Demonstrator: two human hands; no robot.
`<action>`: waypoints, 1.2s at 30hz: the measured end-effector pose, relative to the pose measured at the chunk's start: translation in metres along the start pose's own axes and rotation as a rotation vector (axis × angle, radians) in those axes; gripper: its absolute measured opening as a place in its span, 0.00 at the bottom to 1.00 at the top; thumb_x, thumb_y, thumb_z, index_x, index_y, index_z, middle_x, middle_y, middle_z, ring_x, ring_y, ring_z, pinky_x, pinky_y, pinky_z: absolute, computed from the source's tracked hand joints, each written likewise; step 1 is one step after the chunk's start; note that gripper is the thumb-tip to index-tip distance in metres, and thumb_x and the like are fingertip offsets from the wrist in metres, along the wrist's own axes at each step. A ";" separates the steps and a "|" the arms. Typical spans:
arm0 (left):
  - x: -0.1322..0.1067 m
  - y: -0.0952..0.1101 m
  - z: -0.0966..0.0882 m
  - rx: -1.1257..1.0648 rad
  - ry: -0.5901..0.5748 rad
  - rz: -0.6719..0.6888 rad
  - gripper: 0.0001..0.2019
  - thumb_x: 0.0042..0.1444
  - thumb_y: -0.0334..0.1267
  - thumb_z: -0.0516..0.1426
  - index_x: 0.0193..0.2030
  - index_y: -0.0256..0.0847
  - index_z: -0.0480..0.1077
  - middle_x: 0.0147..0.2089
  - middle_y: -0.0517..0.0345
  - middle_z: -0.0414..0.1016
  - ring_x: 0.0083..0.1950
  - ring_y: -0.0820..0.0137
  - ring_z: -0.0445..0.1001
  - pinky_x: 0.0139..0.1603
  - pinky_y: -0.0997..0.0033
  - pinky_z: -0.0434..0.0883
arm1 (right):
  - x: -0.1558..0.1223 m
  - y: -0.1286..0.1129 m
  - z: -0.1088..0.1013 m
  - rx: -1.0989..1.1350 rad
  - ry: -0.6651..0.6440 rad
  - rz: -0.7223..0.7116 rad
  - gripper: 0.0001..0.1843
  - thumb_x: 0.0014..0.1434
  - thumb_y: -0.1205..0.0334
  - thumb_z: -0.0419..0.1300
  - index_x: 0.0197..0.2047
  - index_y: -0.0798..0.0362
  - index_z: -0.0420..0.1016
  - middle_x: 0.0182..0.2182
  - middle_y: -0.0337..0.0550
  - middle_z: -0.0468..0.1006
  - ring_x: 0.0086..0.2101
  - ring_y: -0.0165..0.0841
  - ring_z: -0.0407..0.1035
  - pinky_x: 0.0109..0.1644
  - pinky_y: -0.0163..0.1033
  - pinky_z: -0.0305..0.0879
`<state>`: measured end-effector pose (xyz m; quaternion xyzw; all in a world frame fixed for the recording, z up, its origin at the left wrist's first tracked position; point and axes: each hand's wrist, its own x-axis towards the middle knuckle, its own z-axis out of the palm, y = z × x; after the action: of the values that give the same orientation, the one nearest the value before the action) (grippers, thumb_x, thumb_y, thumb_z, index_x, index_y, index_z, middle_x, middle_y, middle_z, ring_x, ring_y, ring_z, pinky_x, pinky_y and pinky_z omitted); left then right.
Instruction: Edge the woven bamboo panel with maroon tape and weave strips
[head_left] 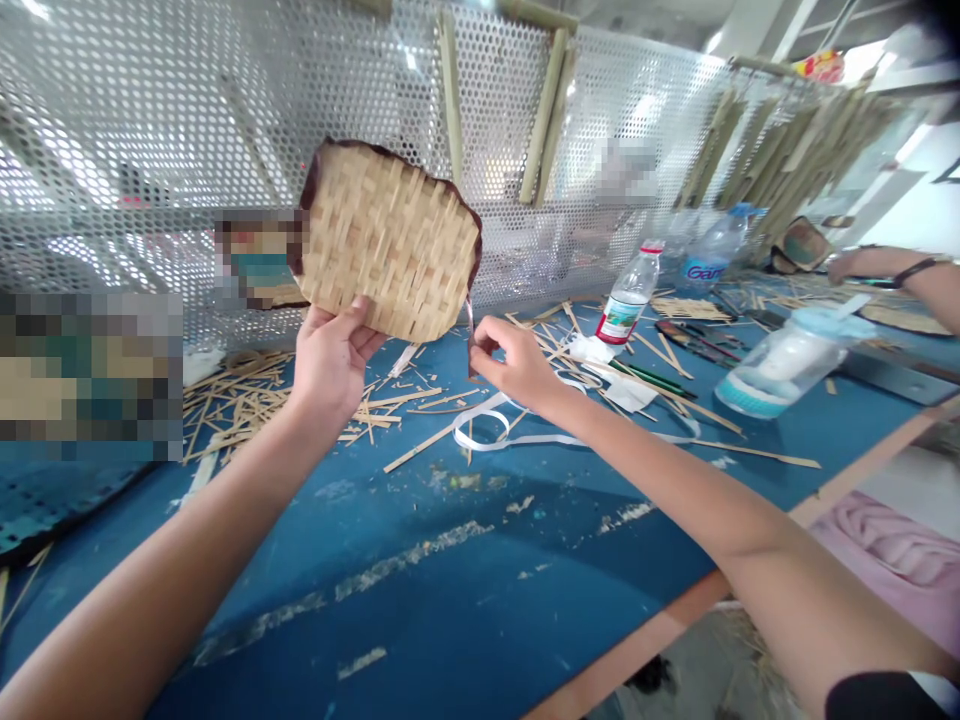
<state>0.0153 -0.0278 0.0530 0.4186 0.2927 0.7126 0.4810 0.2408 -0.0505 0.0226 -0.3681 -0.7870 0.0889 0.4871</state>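
Note:
My left hand [330, 355] grips the lower edge of a woven bamboo mat [390, 240] with a dark brown rim, holding it upright above the blue table [420, 600]. My right hand [514, 360] is closed in a pinch on a thin dark strip [470, 335] that runs up to the mat's lower right edge. A white ribbon [487, 430] lies curled on the table just below my right hand.
Loose bamboo strips [247, 400] litter the table. A plastic bottle [630, 295] stands at centre right, a clear jar [787, 360] lies on its side further right. A perforated metal screen [150, 150] backs the bench. Another person's arm [900, 270] rests at far right.

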 end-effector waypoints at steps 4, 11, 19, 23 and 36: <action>-0.004 -0.005 0.001 0.036 -0.035 -0.007 0.08 0.54 0.32 0.66 0.37 0.47 0.72 0.44 0.58 0.81 0.43 0.65 0.81 0.40 0.66 0.80 | -0.002 -0.005 0.004 -0.094 -0.044 -0.076 0.07 0.57 0.66 0.56 0.30 0.49 0.60 0.28 0.38 0.71 0.30 0.33 0.66 0.39 0.42 0.58; -0.017 -0.008 0.011 -0.040 -0.032 -0.024 0.09 0.52 0.30 0.66 0.37 0.45 0.71 0.40 0.60 0.81 0.39 0.69 0.80 0.37 0.72 0.80 | -0.004 -0.011 0.005 -0.171 -0.039 -0.113 0.07 0.60 0.64 0.56 0.32 0.50 0.61 0.30 0.39 0.74 0.33 0.34 0.68 0.44 0.44 0.55; -0.010 -0.008 0.006 -0.007 -0.028 -0.005 0.09 0.54 0.30 0.65 0.37 0.44 0.70 0.44 0.56 0.80 0.42 0.66 0.81 0.43 0.64 0.80 | -0.004 0.002 0.000 -0.337 -0.107 -0.243 0.12 0.70 0.55 0.52 0.36 0.50 0.67 0.36 0.44 0.77 0.39 0.38 0.69 0.50 0.47 0.52; -0.009 -0.011 0.004 0.000 -0.025 -0.020 0.09 0.53 0.30 0.65 0.38 0.44 0.71 0.44 0.56 0.79 0.41 0.67 0.81 0.44 0.63 0.81 | -0.003 0.014 -0.002 -0.521 -0.184 -0.366 0.16 0.70 0.52 0.50 0.38 0.50 0.73 0.38 0.47 0.78 0.39 0.41 0.67 0.52 0.50 0.50; -0.010 0.002 0.008 -0.013 -0.027 -0.027 0.11 0.51 0.30 0.65 0.40 0.45 0.71 0.42 0.57 0.80 0.40 0.67 0.82 0.44 0.66 0.81 | -0.006 0.022 0.003 -0.257 -0.115 -0.292 0.12 0.64 0.59 0.53 0.31 0.52 0.71 0.25 0.42 0.74 0.28 0.35 0.65 0.38 0.44 0.57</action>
<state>0.0234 -0.0381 0.0549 0.4209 0.2870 0.7021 0.4975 0.2502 -0.0383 0.0058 -0.3035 -0.8634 -0.0630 0.3981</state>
